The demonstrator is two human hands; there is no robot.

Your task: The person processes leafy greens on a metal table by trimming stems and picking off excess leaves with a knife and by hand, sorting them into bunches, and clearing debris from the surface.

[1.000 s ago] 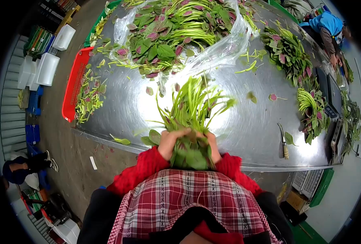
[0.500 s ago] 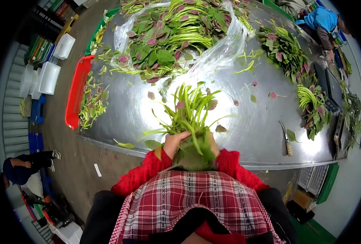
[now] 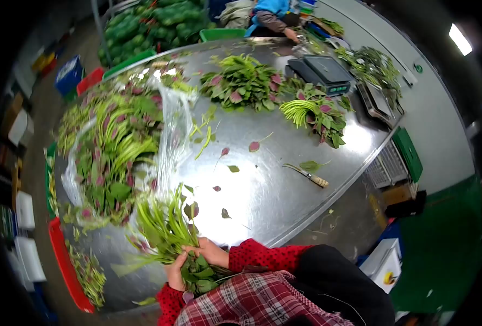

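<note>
A loose bunch of amaranth greens is gripped against the table's front edge, its pale stems pointing up and away from me and its leaves hanging toward my apron. My left hand is closed around its left side. On the other side, my right hand wraps it just below the stems, thumb across the front. Beyond the bunch, a large heap of amaranth lies on an opened clear plastic bag. A small curved knife with a wooden handle rests on the table to the right, beside a fallen leaf.
Across the metal table lie gathered amaranth bunches and a smaller bunch. A digital scale stands near the back right. A red crate with trimmings is at the left. A co-worker's blue-clad arm reaches in at the far end.
My view has swung to the right, so the table now appears turned and the scale and knife sit nearer the middle. Both hands still hold the amaranth bunch.
</note>
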